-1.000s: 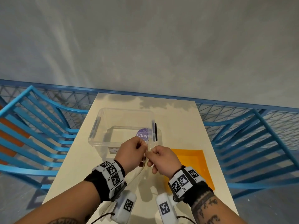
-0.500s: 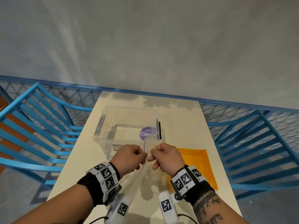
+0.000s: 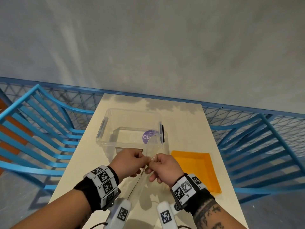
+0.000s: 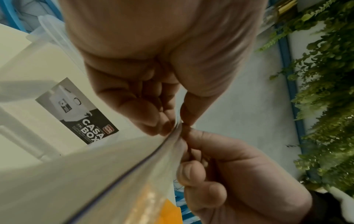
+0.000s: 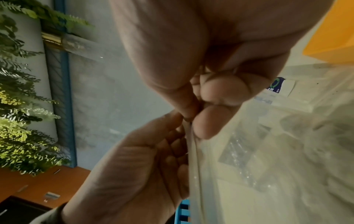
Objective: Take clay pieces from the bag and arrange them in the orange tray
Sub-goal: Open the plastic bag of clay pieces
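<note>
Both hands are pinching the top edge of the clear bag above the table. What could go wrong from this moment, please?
1. The left hand and right hand pinch the clear bag only at its thin top edge; the smooth plastic may slip out.
2. The bag hangs in the air; if it opens suddenly, pieces might fall on the table, beside the orange tray.

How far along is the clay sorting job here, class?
Barely begun. Done: nothing; the orange tray holds no clay. In hand: left hand and right hand both pinch the clear bag at its top edge. Left: opening it, removing and arranging pieces.
</note>
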